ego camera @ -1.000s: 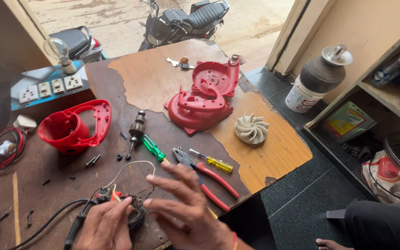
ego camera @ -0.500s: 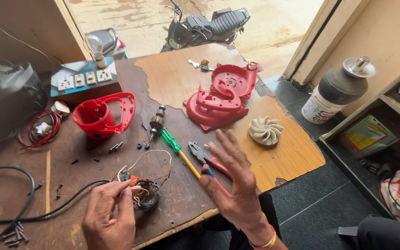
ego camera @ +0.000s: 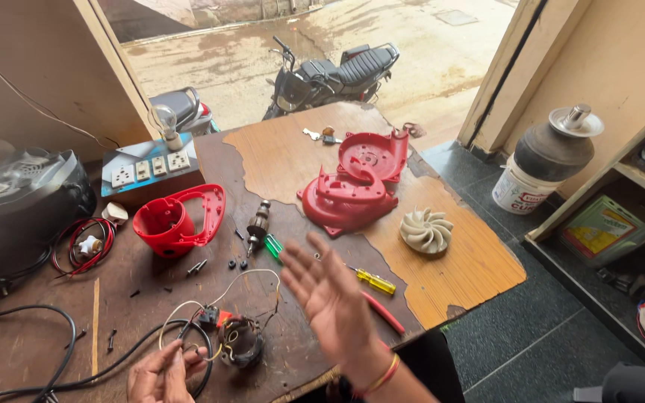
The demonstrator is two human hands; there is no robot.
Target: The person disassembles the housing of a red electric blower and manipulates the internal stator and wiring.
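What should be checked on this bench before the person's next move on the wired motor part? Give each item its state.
1. Left hand on the wires beside the motor stator: ok, fingers are at the leads.
2. Right hand free: ok, open and raised above the bench, holding nothing.
3. Tools within reach: ok, the yellow-handled screwdriver and the green-handled screwdriver lie just beyond the right hand.
4. Loose screws accounted for: cannot tell, several small dark bits lie scattered on the table.
5. Power off at the socket board: cannot tell, switch positions are too small to read.
6. Armature safe from rolling: ok, it lies well inside the table edge.
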